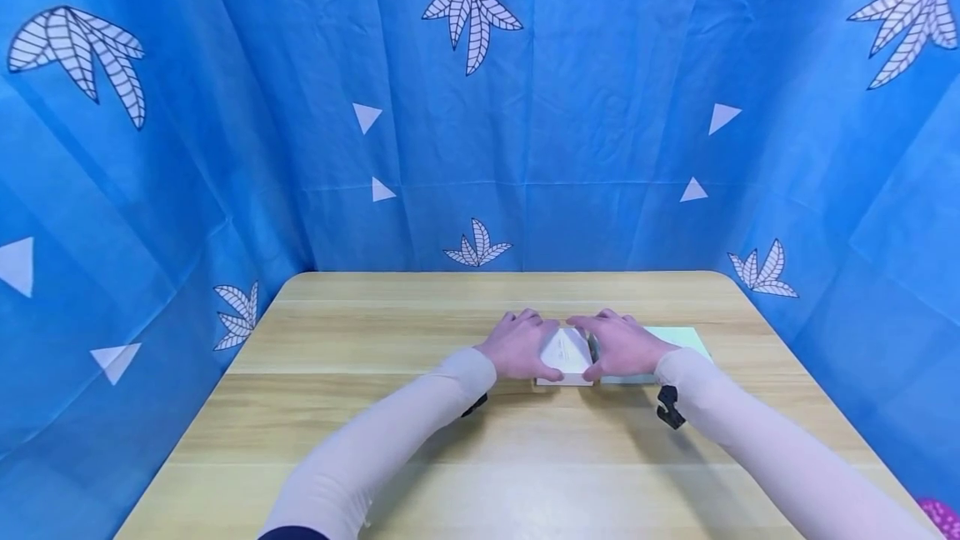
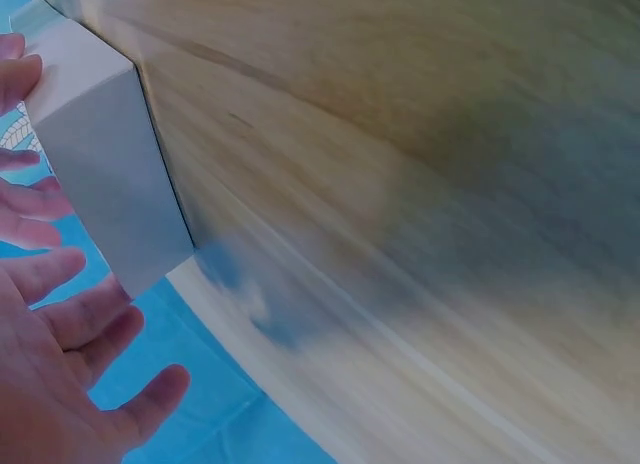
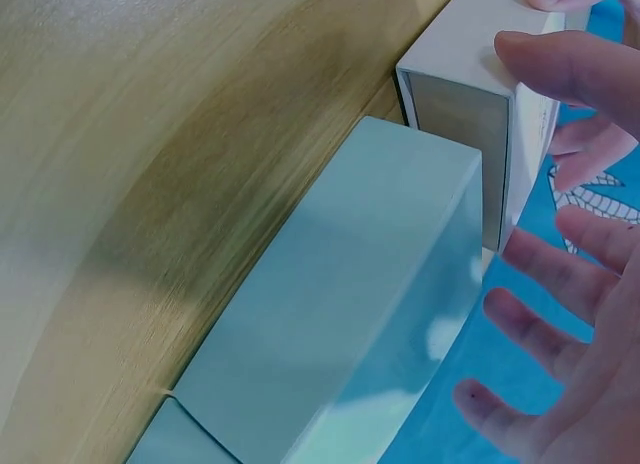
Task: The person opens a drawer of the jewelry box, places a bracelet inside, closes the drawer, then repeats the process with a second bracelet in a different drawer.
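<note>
A white box (image 1: 564, 352) with faint marks on its top sits on the table between both hands. My left hand (image 1: 517, 347) grips its left part, thumb at the near face and fingers reaching over toward the far side. From the right, my right hand (image 1: 628, 348) holds it the same way; in the right wrist view its thumb (image 3: 570, 69) rests on the near face. The other fingers of both hands are spread apart. A pale mint-green box (image 3: 330, 254) lies just right of the white box, partly hidden by the right hand in the head view.
A light wood-grain table (image 1: 337, 407) lies beneath the boxes, its rounded far corners against a blue curtain (image 1: 585, 123) with leaf and triangle prints. Curtain also hangs along the left and right sides. A black strap piece (image 1: 669, 408) shows under the right wrist.
</note>
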